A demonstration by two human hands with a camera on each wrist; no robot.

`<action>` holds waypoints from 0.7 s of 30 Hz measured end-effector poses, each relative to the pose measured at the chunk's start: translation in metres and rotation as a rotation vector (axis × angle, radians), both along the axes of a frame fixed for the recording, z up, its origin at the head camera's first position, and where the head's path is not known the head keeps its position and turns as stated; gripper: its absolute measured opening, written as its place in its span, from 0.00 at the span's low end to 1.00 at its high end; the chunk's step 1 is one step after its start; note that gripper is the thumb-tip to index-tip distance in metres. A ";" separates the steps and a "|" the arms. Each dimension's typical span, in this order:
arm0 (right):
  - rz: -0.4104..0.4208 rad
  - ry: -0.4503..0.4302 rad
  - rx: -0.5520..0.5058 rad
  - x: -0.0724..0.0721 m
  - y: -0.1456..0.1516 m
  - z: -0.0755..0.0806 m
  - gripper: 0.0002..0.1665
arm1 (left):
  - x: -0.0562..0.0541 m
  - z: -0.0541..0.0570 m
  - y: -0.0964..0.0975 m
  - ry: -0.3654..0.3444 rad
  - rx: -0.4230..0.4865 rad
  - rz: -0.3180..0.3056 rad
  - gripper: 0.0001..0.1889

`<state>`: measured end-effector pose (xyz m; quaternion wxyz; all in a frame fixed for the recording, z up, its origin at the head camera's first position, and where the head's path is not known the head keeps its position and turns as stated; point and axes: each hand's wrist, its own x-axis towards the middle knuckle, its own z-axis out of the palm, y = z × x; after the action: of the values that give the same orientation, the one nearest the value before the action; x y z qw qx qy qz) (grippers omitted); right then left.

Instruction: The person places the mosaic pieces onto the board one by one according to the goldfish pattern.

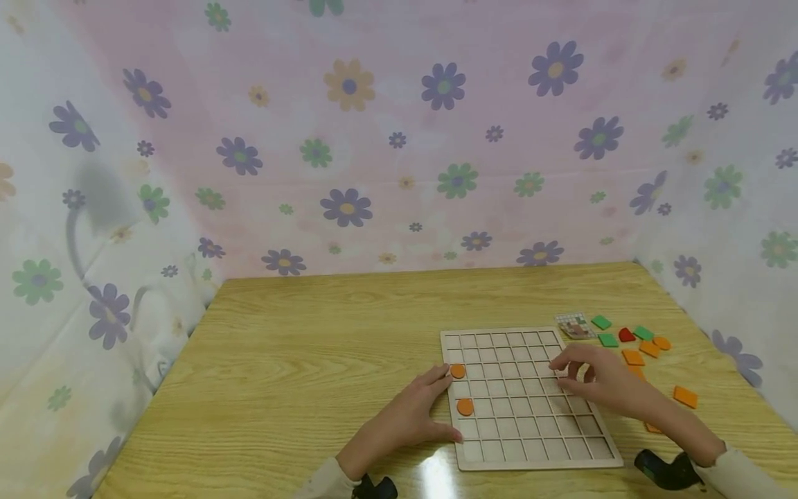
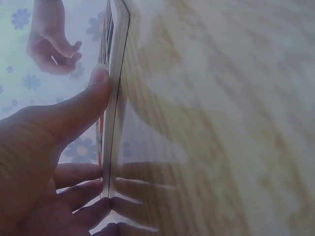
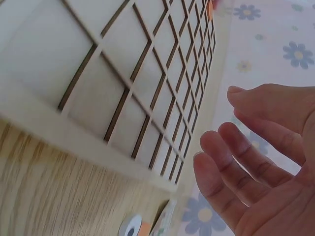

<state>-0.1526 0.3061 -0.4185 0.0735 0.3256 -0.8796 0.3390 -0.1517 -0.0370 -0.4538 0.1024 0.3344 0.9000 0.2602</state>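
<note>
A pale wooden grid board point(image 1: 541, 466) lies on the table, with orange round tiles point(image 1: 465, 407) in two cells of its leftmost column. My left hand point(image 1: 413, 410) rests along the board's left edge. Its thumb touches the frame near the front corner, and the extended fingertips reach the edge beside the farther orange tile. Over the board's right side hovers my right hand point(image 1: 601, 378), fingers loosely bent. In the right wrist view, the thumb and fingertips point(image 3: 209, 174) stand apart with nothing between them.
Right of the board lie loose orange tiles point(image 1: 685, 397), green tiles point(image 1: 601, 322) and a red piece point(image 1: 626, 335). A small printed pattern card point(image 1: 575, 325) sits at the board's far right corner. Flowered cloth point(image 1: 399, 138) hangs behind and at both sides of the table.
</note>
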 end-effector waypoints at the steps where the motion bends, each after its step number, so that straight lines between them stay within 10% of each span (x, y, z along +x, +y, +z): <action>1: -0.012 -0.006 0.002 0.000 0.004 0.000 0.12 | 0.000 0.000 0.000 0.000 0.001 0.000 0.49; 21: -0.338 -0.035 0.126 0.000 0.081 0.002 0.14 | 0.002 0.004 0.000 -0.007 0.013 -0.002 0.48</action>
<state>-0.1529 0.3866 -0.4169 0.0937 0.1714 -0.9424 0.2714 -0.1495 -0.0373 -0.4501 0.1038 0.3352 0.8976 0.2669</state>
